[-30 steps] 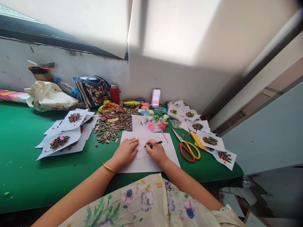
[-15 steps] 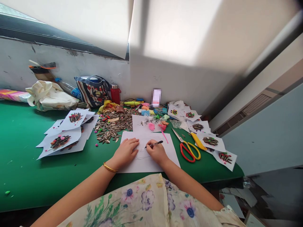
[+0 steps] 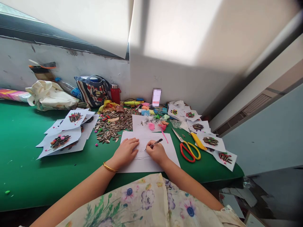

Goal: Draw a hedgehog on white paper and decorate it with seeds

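My right hand [image 3: 157, 152] is closed around a pen [image 3: 157, 143], its tip down on a small white sheet [image 3: 141, 155] that bears a few thin drawn lines. Flat on the left side of that sheet lies my left hand [image 3: 126, 152], fingers stretched out and holding nothing. Beneath both is a larger white sheet of paper [image 3: 169, 162]. To the right of my right hand rest scissors [image 3: 188, 149] with one red and one yellow handle, blades apart. A yellow-handled cutter [image 3: 198, 141] lies beside them.
A heap of striped sunflower seeds [image 3: 115, 124] sits behind my left hand. Paper cards with seed hedgehog figures lie at left [image 3: 62, 140] and right [image 3: 210, 141]. Coloured clay [image 3: 151, 126], a red bottle [image 3: 115, 94], a striped bag [image 3: 92, 91] and a phone [image 3: 156, 97] stand or lie along the wall.
The pen has tilted more upright and its tip has shifted slightly down the small sheet, where a drawn line now shows more. My left hand stays in place.
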`<state>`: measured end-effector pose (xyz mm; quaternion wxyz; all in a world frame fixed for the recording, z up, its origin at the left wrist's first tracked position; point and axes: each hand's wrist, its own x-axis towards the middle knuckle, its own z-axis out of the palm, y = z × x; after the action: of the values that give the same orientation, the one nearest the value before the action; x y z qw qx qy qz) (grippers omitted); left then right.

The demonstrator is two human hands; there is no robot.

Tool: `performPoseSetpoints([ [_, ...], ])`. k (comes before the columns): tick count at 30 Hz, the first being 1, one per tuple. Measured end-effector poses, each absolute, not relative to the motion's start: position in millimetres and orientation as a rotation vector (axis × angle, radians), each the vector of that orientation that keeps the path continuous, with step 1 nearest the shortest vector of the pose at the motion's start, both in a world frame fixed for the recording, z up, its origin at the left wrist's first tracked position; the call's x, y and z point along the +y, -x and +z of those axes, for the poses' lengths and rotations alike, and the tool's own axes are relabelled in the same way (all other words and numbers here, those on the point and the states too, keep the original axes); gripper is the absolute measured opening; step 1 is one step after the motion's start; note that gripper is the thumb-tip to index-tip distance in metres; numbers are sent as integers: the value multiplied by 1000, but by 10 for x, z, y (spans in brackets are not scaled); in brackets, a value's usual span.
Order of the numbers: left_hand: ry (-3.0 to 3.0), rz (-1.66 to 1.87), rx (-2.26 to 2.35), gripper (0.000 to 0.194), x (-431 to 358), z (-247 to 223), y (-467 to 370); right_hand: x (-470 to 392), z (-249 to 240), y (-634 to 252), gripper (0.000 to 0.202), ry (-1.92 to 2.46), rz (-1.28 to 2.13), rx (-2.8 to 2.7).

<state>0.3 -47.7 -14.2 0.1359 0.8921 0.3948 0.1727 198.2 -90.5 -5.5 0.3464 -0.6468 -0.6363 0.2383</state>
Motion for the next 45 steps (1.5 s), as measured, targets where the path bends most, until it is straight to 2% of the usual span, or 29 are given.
performPoseSetpoints([
  [9,-2590,516,1144,43,-488,-136,1,-893,-93,-2005,12,1638,650,-1598],
  [15,-2589,513,1143,59,-506,-114,-2,-889,-112,-2018,16,1523,675,-1626],
  [45,-2567,498,1135,57,-497,-120,5,-845,-67,-2032,20,1552,552,-1678],
])
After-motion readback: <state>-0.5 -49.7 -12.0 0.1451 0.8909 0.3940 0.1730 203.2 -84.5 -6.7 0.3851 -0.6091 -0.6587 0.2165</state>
